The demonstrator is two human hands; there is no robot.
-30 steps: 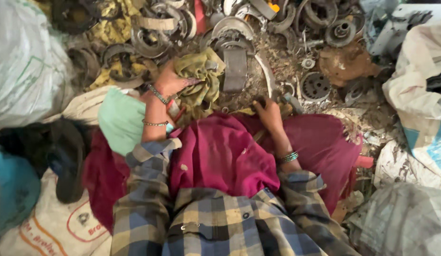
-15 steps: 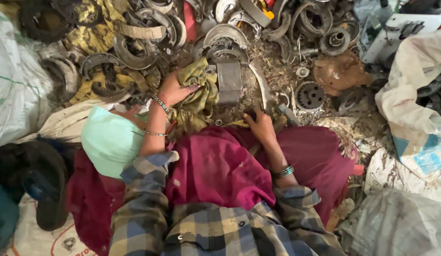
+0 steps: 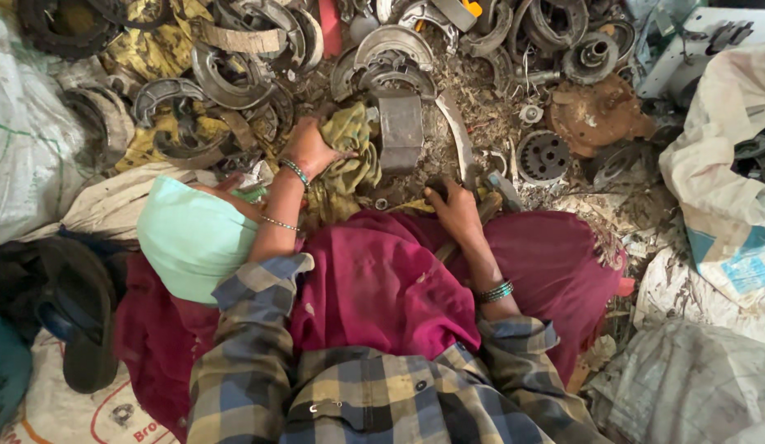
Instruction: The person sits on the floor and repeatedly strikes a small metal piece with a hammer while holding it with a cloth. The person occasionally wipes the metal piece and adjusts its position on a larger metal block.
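While only one view, the head camera, is available, both hands are seen near the centre of the frame. Left hand (image 3: 310,148): closed down on a crumpled yellow-green rag (image 3: 343,156), which is bunched under the palm and spills out to the right of the fingers and below them, just above centre. Bangles are noted on the left wrist. Right hand (image 3: 453,205): placed just right of centre, fingers curled around what appears to be a wooden handle (image 3: 483,212); the head of the tool is hidden among debris, so its kind cannot be told. A grey rectangular metal block (image 3: 400,130) is seen standing between the two hands, just right of the rag and above the right hand. Curved metal brake-shoe pieces (image 3: 391,45) are spread across the upper frame, with a toothed round part (image 3: 543,156) to the upper right of the right hand. A maroon cloth (image 3: 382,279) covers the lap below both hands. A pale green bundle (image 3: 193,238) lies at centre left, and white sacks (image 3: 719,205) are recorded along the right edge.
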